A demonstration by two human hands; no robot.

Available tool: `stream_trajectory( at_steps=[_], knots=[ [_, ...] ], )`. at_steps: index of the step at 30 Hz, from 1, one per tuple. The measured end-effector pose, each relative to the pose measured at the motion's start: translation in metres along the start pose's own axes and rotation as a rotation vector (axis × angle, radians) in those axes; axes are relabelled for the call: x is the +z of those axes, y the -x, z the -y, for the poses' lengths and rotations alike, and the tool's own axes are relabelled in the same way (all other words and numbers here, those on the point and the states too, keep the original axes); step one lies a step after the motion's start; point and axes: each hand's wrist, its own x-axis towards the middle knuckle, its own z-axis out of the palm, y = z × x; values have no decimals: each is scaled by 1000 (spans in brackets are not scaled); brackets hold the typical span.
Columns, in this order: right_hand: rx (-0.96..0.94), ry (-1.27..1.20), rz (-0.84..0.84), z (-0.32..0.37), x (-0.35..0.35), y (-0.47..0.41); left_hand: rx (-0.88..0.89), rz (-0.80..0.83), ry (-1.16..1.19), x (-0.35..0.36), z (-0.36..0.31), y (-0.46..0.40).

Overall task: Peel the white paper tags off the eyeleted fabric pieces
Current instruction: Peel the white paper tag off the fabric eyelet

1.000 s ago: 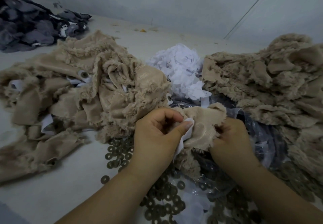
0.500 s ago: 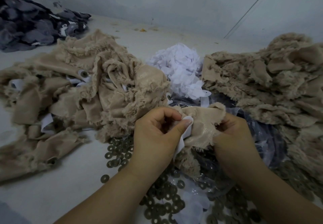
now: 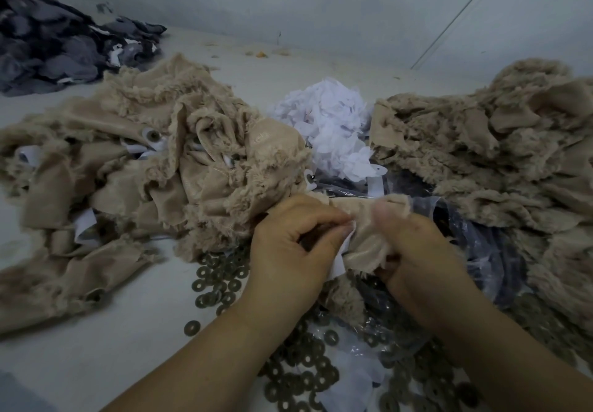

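Note:
Both hands hold one beige frayed fabric piece (image 3: 369, 241) in the lower middle of the head view. My left hand (image 3: 288, 251) pinches a white paper tag (image 3: 340, 257) between thumb and forefinger at the piece's left edge. My right hand (image 3: 417, 251) grips the fabric itself, its thumb on top near the left fingertips. The eyelet of this piece is hidden by the fingers. A heap of beige pieces with white tags and eyelets (image 3: 144, 167) lies to the left. Another beige heap (image 3: 497, 161) lies to the right.
A mound of torn white paper tags (image 3: 330, 125) sits behind the hands. Loose metal rings (image 3: 221, 280) and a clear plastic bag (image 3: 475, 251) lie under and around the hands. Dark grey fabric (image 3: 57, 45) is piled at the far left. A wall rises behind.
My right hand has moved up and left, its thumb now over the fabric close to the left fingertips. The fabric piece is bunched tighter between the hands.

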Motion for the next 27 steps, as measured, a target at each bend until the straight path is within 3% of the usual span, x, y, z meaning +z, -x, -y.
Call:
stream_trajectory(
  at_steps=[8,21,24,27],
  knots=[
    [44,-29,-87,-3,-3,-3,-57,40,74,-2,-2,0],
    [18,14,-127,-6,-3,-4,-353,-27,381,-1,-4,0],
    [-14,71,-122,-5,-4,-3,-330,-9,343,-1,-5,0],
    [-33,111,-153,-7,-5,-3,-197,8,174,-2,-4,0]
  ],
)
